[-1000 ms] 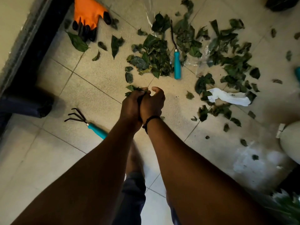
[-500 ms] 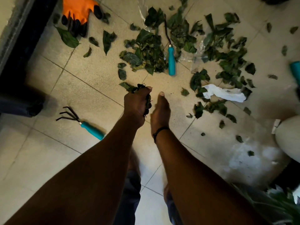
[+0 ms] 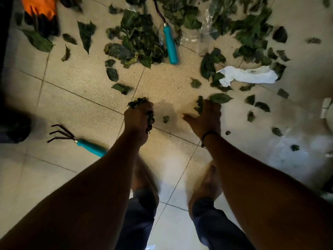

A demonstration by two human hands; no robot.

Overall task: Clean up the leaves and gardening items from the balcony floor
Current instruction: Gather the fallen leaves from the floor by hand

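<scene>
A person bends over a tiled balcony floor [image 3: 75,83]. Their left hand [image 3: 137,118], centre frame, is closed around a wad of leaves [image 3: 138,102]. A second ago both hands were pressed together; now the right hand [image 3: 207,118] has moved right, its grip closing on a loose leaf [image 3: 219,98]. Most leaves, a rake [image 3: 77,139] and a blue-handled tool [image 3: 170,44] remain uncollected across the upper frame.
</scene>
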